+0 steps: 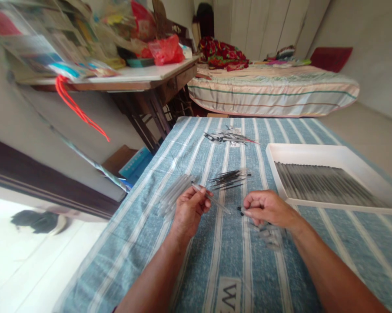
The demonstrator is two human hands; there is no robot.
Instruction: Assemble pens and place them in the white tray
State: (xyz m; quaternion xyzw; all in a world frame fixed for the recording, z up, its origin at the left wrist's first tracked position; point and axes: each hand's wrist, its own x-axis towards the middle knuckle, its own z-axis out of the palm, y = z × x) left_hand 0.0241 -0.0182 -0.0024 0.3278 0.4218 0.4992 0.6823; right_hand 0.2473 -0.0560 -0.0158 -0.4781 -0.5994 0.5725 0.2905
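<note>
My left hand (190,208) is closed around a slim translucent pen barrel (219,204), tilted down to the right. Beside that hand lies a pile of similar clear barrels (173,195). My right hand (267,208) pinches a small black piece (240,211) between thumb and fingertips, a short way from the barrel's lower end; whether it is one part or two I cannot tell. Under my right hand lies a blurred heap of small clear, cap-like parts (271,237), partly hidden. Thin black pen refills (230,178) lie in a bunch between and beyond both hands.
At the right, a white tray (290,201) holds a row of grey pens (323,184). Farther back lies a loose pile of thin dark and clear pieces (230,137). A striped blue cloth (144,221) covers the table. A cluttered desk (144,80) and a bed (274,87) stand beyond.
</note>
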